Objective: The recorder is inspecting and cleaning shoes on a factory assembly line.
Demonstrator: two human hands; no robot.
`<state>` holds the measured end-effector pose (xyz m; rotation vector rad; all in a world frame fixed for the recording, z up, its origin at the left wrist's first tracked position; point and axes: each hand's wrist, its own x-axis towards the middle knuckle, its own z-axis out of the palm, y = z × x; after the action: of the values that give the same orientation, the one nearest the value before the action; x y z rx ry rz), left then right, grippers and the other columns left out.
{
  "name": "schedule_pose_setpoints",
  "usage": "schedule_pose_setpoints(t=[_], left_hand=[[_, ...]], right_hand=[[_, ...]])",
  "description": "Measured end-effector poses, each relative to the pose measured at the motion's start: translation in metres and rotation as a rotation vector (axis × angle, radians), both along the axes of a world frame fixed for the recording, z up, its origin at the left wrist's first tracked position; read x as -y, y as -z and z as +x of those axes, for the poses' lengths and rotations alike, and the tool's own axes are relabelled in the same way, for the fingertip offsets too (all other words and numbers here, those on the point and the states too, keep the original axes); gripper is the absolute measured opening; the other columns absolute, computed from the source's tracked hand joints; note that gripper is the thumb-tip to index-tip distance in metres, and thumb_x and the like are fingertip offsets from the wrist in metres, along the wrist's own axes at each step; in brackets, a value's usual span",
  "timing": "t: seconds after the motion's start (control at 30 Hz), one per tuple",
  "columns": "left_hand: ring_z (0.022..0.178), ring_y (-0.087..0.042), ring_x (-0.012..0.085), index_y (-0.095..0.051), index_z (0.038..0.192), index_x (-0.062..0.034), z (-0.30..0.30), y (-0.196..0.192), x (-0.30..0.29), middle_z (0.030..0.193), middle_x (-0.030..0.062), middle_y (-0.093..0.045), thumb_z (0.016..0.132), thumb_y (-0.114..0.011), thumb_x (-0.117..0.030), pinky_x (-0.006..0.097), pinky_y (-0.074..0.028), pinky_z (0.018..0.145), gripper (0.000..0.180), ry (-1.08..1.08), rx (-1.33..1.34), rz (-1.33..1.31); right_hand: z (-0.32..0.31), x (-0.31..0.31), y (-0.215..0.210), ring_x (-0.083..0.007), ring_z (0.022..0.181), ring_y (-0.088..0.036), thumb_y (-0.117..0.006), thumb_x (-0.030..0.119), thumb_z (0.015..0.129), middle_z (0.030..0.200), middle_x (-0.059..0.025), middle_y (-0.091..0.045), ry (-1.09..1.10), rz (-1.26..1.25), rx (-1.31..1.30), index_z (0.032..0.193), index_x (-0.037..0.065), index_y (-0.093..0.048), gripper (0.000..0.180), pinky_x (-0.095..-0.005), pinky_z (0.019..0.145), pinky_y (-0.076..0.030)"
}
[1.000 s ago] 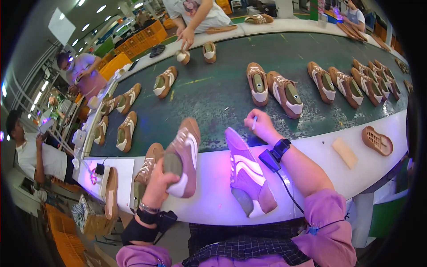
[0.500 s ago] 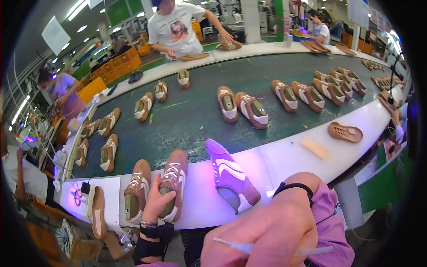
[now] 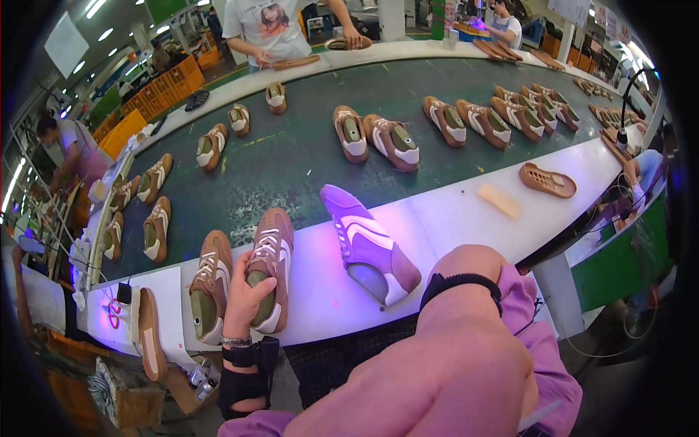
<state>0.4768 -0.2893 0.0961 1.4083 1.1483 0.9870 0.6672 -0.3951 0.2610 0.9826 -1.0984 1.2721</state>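
Observation:
My left hand (image 3: 247, 295) grips the heel end of a brown sneaker (image 3: 274, 237) with white stripes and laces, thumb at its opening and fingers round the side. Its lookalike, another brown sneaker (image 3: 212, 280), stands just left of it on the white ledge. To the right a third sneaker (image 3: 368, 244) lies tilted under violet light and looks purple. Large and close in the foreground is my right hand (image 3: 451, 364), its fingers mostly hidden behind its back. From it sticks out the end of a thin translucent stick (image 3: 540, 414).
Beyond the ledge runs a green conveyor belt (image 3: 291, 149) bearing several sneakers. On the ledge lie a brown sole (image 3: 547, 180) and a pale pad (image 3: 499, 201) at right, another sole (image 3: 151, 335) at left. A co-worker (image 3: 273, 33) handles shoe parts across the belt.
My view has tipped downward, so the scene sits higher. My right hand has turned and come nearer, hiding most of the stick. My left hand keeps its hold on the sneaker.

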Motion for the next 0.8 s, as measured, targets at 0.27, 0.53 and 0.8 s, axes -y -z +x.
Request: schedule_pose_setpoints(t=[0.27,0.53,0.8], left_hand=[[0.107,-0.050,0.0190,-0.036,0.130,0.0040,0.005,-0.002,0.002,0.117,0.0122,-0.050,0.070,-0.072,-0.017,0.030,-0.040,0.094,0.073,-0.001,-0.002,-0.001],[0.108,-0.050,0.0190,-0.036,0.130,0.0043,0.007,-0.002,0.009,0.119,0.0124,-0.050,0.069,-0.073,-0.017,0.030,-0.040,0.095,0.074,-0.019,-0.017,-0.013],[0.108,-0.050,0.0186,-0.037,0.130,0.0023,0.015,-0.013,-0.002,0.120,0.0115,-0.050,0.072,-0.071,-0.016,0.030,-0.039,0.094,0.070,-0.004,0.003,-0.032]], right_hand=[[0.031,-0.003,0.009,-0.0251,0.073,-0.060,-0.061,0.015,0.079,0.086,-0.0167,-0.060,0.121,-0.093,0.296,0.098,-0.011,-0.055,0.033,-0.0333,0.067,-0.053],[0.059,-0.024,-0.003,-0.0245,0.079,-0.060,-0.062,0.014,0.080,0.093,-0.0148,-0.060,0.402,-0.059,0.514,0.105,-0.008,-0.054,0.034,-0.0330,0.071,-0.052],[0.092,-0.041,-0.001,-0.0239,0.084,-0.059,-0.064,0.013,0.080,0.099,-0.0128,-0.060,0.674,-0.147,0.744,0.112,-0.004,-0.052,0.038,-0.0327,0.074,-0.050]])
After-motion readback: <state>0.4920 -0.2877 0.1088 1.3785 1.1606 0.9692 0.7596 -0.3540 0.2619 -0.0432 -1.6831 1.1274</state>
